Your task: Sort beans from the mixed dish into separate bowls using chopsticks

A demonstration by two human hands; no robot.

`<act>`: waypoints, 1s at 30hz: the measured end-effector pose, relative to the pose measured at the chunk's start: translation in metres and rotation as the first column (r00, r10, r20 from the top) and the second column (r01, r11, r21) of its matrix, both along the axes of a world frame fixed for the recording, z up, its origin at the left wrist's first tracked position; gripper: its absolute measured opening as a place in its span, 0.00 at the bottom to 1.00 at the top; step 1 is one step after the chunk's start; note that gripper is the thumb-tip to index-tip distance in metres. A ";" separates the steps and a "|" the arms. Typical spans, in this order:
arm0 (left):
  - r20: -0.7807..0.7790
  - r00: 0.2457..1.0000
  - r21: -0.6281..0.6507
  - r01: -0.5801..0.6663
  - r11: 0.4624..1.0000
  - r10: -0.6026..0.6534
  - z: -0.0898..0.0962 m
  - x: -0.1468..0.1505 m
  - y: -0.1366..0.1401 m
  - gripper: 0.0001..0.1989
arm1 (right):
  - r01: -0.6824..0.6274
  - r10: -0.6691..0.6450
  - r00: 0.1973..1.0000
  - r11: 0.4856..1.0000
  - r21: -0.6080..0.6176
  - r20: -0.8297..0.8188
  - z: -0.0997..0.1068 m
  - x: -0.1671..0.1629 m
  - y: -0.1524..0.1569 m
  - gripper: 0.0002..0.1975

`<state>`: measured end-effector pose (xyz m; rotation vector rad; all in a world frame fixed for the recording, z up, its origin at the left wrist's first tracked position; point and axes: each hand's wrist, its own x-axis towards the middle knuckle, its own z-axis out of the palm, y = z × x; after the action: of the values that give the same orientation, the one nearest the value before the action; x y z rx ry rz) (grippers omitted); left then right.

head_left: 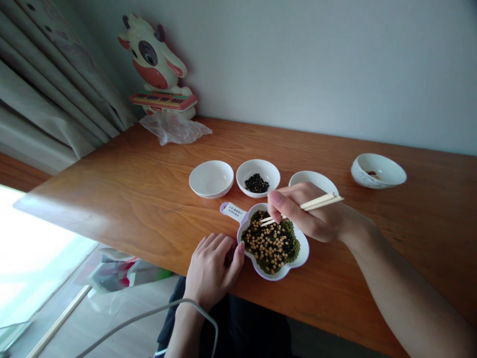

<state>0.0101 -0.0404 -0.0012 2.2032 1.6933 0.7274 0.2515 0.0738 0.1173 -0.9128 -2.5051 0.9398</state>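
Note:
My right hand (313,214) holds a pair of pale wooden chopsticks (323,201) in a pinch, their tips down among the mixed beans (274,246). The beans are yellow, black and green, and fill much of a white shaped dish (304,251) with a lilac edge and a labelled handle (234,211). Whether the tips grip a bean is too small to tell. My left hand (212,268) rests at the table edge, left of the dish, fingers loosely bent and thumb against its rim. Behind the dish, a small white bowl (244,172) contains black beans.
Another small white bowl (210,174) stands left of the black beans; a third (313,176) is partly behind my right hand. Farther right sits a patterned bowl (361,175) with a few dark bits. A plastic bag (175,130) lies by a cow-shaped toy keyboard (160,74). A grey cable (149,313) crosses my left wrist.

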 end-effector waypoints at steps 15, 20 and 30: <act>0.004 1.000 0.004 0.003 1.000 -0.003 0.000 0.000 0.000 0.15 | -0.045 0.045 0.998 0.999 0.003 -0.044 -0.001 -0.001 0.001 0.31; 0.006 1.000 -0.001 0.004 1.000 -0.004 0.001 0.000 0.000 0.15 | -0.044 0.045 0.998 0.999 0.018 -0.049 -0.001 -0.002 0.000 0.30; 0.005 1.000 -0.009 0.005 1.000 -0.004 0.001 0.000 0.001 0.15 | -0.012 0.014 0.998 1.000 0.028 -0.067 0.000 0.001 0.001 0.31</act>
<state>0.0102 -0.0397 -0.0001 2.1973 1.6856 0.7222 0.2527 0.0744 0.1172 -0.8438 -2.4639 0.9224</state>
